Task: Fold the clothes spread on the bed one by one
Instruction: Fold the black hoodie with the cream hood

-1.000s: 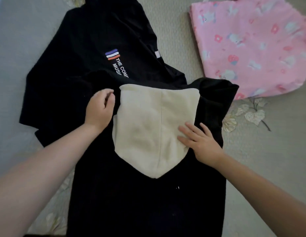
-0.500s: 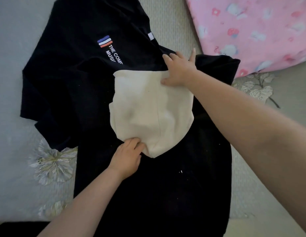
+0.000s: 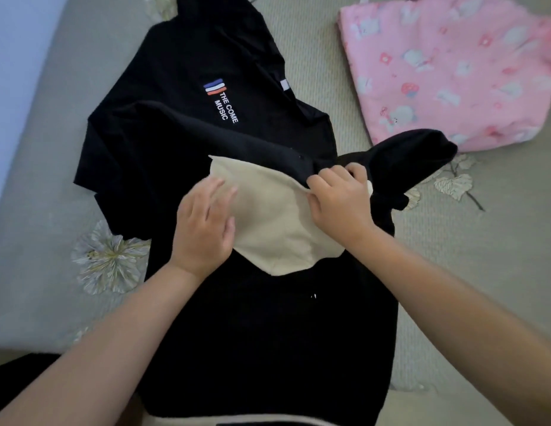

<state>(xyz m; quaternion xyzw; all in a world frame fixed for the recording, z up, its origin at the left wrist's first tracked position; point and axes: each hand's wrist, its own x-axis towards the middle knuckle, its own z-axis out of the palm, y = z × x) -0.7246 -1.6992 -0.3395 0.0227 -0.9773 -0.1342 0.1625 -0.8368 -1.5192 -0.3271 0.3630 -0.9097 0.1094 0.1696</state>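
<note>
A black hoodie [image 3: 181,133] lies spread across a grey-beige bed [image 3: 37,179], filling the middle of the view from 12 o'clock down to 6 o'clock. Small white lettering on its chest reads "THE COME MUSIC", under three short stripes in blue, white and red. A cream hood lining [image 3: 268,222] sits at the centre, folded down over the black body and coming to a point toward 6 o'clock.

The left hand [image 3: 203,222] lies flat on the lining's 9 o'clock edge, fingers straight and slightly spread, pressing the cloth down. The right hand [image 3: 338,198] is at the lining's 2 o'clock corner, fingers curled, pinching the edge where the cream cloth meets the black fabric. Both bare forearms reach in from the bottom corners of the view.

A black sleeve [image 3: 415,155] sticks out toward 3 o'clock, just beyond the right hand. Past it, at 1 to 2 o'clock, lies a pink garment [image 3: 446,72] printed with small cartoon figures and flowers; the sleeve end lies right at its lower edge.

The bed cover carries pale flower and leaf prints, one large bloom [image 3: 108,256] at 8 o'clock beside the hoodie.
</note>
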